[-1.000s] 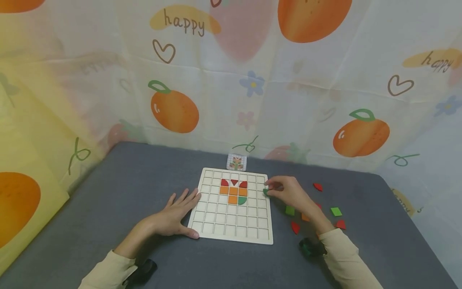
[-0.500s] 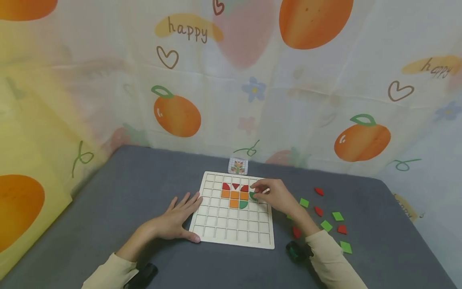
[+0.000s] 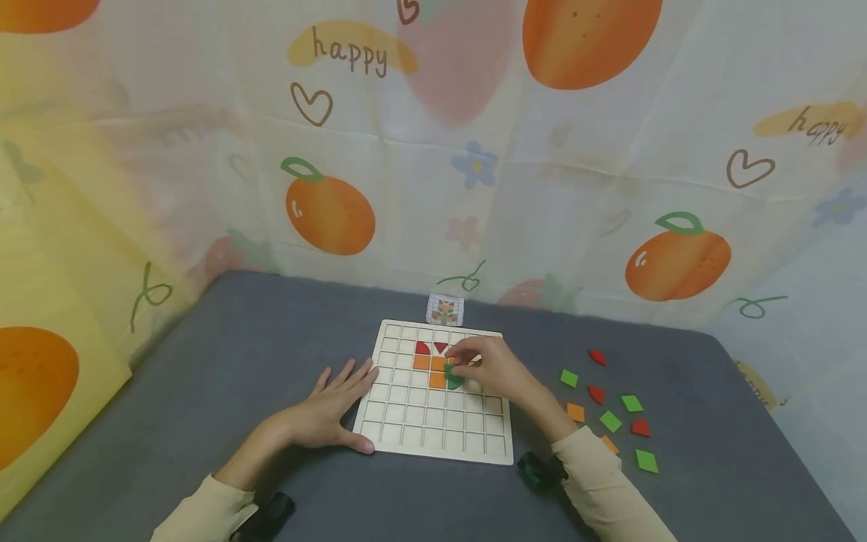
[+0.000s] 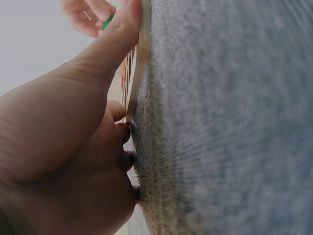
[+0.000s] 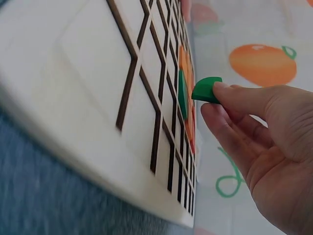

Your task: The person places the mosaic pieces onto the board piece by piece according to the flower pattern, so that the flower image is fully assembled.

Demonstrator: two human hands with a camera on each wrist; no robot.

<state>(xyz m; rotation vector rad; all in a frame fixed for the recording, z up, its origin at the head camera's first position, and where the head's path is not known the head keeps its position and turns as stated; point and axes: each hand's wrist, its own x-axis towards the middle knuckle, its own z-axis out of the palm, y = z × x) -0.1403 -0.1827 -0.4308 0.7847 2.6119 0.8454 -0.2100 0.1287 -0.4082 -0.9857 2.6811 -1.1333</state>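
My right hand [image 3: 491,367] pinches a dark green quarter-circle tile [image 5: 207,90] between thumb and fingertips, over the upper middle of a white gridded board [image 3: 406,421]. In the right wrist view, another green tile [image 5: 182,95] lies flat in the grid just beyond it. Orange square tiles [image 3: 421,363], a red quarter-circle tile [image 3: 422,348] and a red triangle tile [image 3: 440,347] sit in cells near the right fingertips, which hide part of the group. With fingers spread, my left hand [image 3: 328,410] rests along the board's left edge, thumb at the lower corner.
Loose tiles lie right of the board: several light green ones [image 3: 610,421], red ones [image 3: 597,357] and orange ones [image 3: 575,412]. A small pattern card [image 3: 445,309] lies behind the board's far edge. A printed cloth [image 3: 569,173] hangs behind the grey table [image 3: 305,316].
My right hand has carried the green tile leftward from the board's right edge to over the group of placed tiles. My left hand stays on the board's left edge.
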